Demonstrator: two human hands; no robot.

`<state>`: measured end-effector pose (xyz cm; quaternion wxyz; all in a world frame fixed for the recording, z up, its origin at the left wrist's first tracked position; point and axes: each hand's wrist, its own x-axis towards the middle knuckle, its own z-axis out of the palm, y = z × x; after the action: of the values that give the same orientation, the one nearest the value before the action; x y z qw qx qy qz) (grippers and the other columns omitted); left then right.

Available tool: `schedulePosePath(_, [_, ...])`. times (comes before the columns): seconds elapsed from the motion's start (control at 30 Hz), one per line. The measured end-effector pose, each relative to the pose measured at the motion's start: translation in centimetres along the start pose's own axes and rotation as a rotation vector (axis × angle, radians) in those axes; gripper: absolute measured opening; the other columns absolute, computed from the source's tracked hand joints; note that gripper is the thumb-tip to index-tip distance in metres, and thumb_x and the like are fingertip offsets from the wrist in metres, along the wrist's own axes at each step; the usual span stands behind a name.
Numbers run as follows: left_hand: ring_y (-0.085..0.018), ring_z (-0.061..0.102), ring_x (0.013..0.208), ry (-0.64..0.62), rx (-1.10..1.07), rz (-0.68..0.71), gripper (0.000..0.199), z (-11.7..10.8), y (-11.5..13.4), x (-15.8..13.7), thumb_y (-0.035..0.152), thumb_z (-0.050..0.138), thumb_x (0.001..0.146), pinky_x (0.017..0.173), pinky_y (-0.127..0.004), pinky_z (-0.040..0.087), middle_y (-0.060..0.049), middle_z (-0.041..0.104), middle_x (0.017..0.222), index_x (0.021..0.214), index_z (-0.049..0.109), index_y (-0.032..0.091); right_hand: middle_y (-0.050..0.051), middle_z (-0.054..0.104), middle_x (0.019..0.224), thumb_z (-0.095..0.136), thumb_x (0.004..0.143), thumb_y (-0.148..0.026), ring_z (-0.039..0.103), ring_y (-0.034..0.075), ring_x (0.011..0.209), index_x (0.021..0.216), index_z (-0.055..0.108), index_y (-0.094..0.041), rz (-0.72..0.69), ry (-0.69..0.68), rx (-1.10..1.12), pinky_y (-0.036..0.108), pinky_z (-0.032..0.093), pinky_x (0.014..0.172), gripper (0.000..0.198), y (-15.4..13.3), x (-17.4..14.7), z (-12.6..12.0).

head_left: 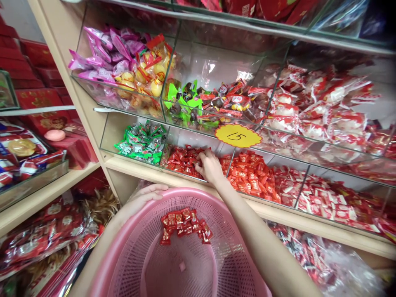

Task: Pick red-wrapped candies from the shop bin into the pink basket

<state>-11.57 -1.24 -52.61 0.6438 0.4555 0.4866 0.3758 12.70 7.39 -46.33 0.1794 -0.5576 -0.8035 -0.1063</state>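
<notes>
A pink plastic basket [188,198] is in front of me, with several red wrapped candies [185,220] lying inside near its far wall. My left hand [148,196] lies along the basket's far left rim and holds it, fingers stretched over the edge. Over the basket, my right hand [210,167] reaches into a glass compartment of small dark red wrapped candies [184,161]. Its fingers are curled down among them at the right side of that pile. Whether a candy is between the fingertips cannot be made out.
Green wrapped candies [144,142] fill the compartment to the left, orange-red ones [253,173] the one to the right. A yellow tag [238,135] reading 15 hangs from the glass-fronted shelf above. A wooden shelf edge [148,171] runs just behind the basket.
</notes>
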Motion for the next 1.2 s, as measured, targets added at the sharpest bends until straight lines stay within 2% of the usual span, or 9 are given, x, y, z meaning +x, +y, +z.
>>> schedulePosePath(0.17, [-0.022, 0.062, 0.098, -0.016, -0.027, 0.016, 0.041, 0.2, 0.4, -0.4, 0.028, 0.067, 0.064, 0.092, -0.032, 0.043, -0.005, 0.068, 0.104, 0.104, 0.062, 0.019, 0.010, 0.053, 0.106, 0.047, 0.086, -0.026, 0.049, 0.022, 0.096, 0.102, 0.056, -0.017, -0.103, 0.167, 0.134, 0.034, 0.039, 0.084, 0.021, -0.8, -0.9, -1.9])
schedulePosePath(0.23, [-0.022, 0.062, 0.097, -0.006, -0.027, 0.015, 0.041, 0.3, 0.5, -0.5, 0.028, 0.067, 0.064, 0.091, -0.032, 0.043, -0.004, 0.068, 0.104, 0.104, 0.063, 0.019, 0.010, 0.055, 0.105, 0.046, 0.087, -0.028, 0.049, 0.022, 0.097, 0.102, 0.056, -0.017, -0.148, 0.233, 0.224, 0.034, 0.039, 0.085, 0.021, -1.6, -2.7, -3.3])
schedulePosePath(0.33, [-0.023, 0.059, 0.103, -0.010, 0.018, 0.033, 0.040, 0.1, 0.4, -0.6, 0.028, 0.065, 0.066, 0.093, -0.032, 0.041, -0.004, 0.066, 0.110, 0.105, 0.063, 0.020, 0.007, 0.057, 0.100, 0.046, 0.088, -0.027, 0.051, 0.020, 0.095, 0.100, 0.054, -0.018, -0.177, 0.268, 0.393, 0.032, 0.040, 0.083, 0.017, -2.8, -7.1, -4.7])
schedulePosePath(0.47, [-0.021, 0.054, 0.110, -0.007, 0.094, 0.086, 0.036, -0.3, -0.1, -0.2, 0.027, 0.065, 0.067, 0.097, -0.029, 0.037, -0.002, 0.064, 0.114, 0.103, 0.065, 0.022, 0.005, 0.058, 0.090, 0.048, 0.087, -0.024, 0.055, 0.018, 0.086, 0.096, 0.053, -0.020, -0.045, 0.094, 0.487, 0.031, 0.043, 0.077, 0.011, -2.9, -13.7, -3.7])
schedulePosePath(0.6, [-0.020, 0.054, 0.111, 0.008, 0.129, 0.096, 0.035, -0.2, -0.3, -0.2, 0.028, 0.064, 0.069, 0.097, -0.028, 0.036, -0.001, 0.062, 0.117, 0.103, 0.065, 0.023, 0.005, 0.059, 0.088, 0.047, 0.085, -0.018, 0.058, 0.018, 0.080, 0.090, 0.053, -0.020, 0.055, -0.098, 0.336, 0.030, 0.044, 0.070, 0.008, -1.8, -17.1, -1.1])
schedulePosePath(0.7, [-0.021, 0.056, 0.107, 0.006, 0.081, 0.066, 0.038, 0.1, -0.1, -0.5, 0.029, 0.065, 0.069, 0.093, -0.029, 0.040, -0.002, 0.062, 0.118, 0.106, 0.063, 0.022, 0.005, 0.060, 0.090, 0.047, 0.084, -0.016, 0.060, 0.017, 0.074, 0.091, 0.053, -0.019, 0.070, -0.196, 0.179, 0.027, 0.042, 0.062, 0.010, -1.5, -17.6, 0.2])
schedulePosePath(0.83, [-0.021, 0.057, 0.104, 0.009, 0.045, 0.038, 0.042, 0.4, 0.3, -0.8, 0.030, 0.066, 0.066, 0.090, -0.028, 0.042, -0.003, 0.063, 0.116, 0.108, 0.061, 0.020, 0.005, 0.061, 0.091, 0.047, 0.085, -0.019, 0.061, 0.016, 0.071, 0.091, 0.052, -0.019, 0.095, -0.245, 0.037, 0.025, 0.037, 0.055, 0.008, -2.0, -17.3, 0.9])
schedulePosePath(1.07, [-0.020, 0.055, 0.103, -0.004, 0.092, 0.034, 0.041, 0.2, 0.6, -0.7, 0.028, 0.061, 0.070, 0.090, -0.027, 0.039, -0.003, 0.061, 0.113, 0.109, 0.058, 0.016, 0.005, 0.063, 0.096, 0.045, 0.089, -0.021, 0.065, 0.018, 0.076, 0.093, 0.052, -0.020, 0.132, -0.381, -0.058, 0.025, 0.036, 0.053, 0.008, -2.8, -16.9, 1.7])
schedulePosePath(1.2, [-0.021, 0.054, 0.106, -0.032, 0.068, 0.024, 0.044, 0.3, 0.8, -0.8, 0.028, 0.060, 0.071, 0.093, -0.028, 0.038, -0.004, 0.064, 0.105, 0.112, 0.056, 0.015, 0.005, 0.064, 0.094, 0.044, 0.091, -0.025, 0.065, 0.018, 0.072, 0.092, 0.053, -0.019, 0.114, -0.347, -0.053, 0.025, 0.036, 0.053, 0.010, -2.8, -16.5, 1.0])
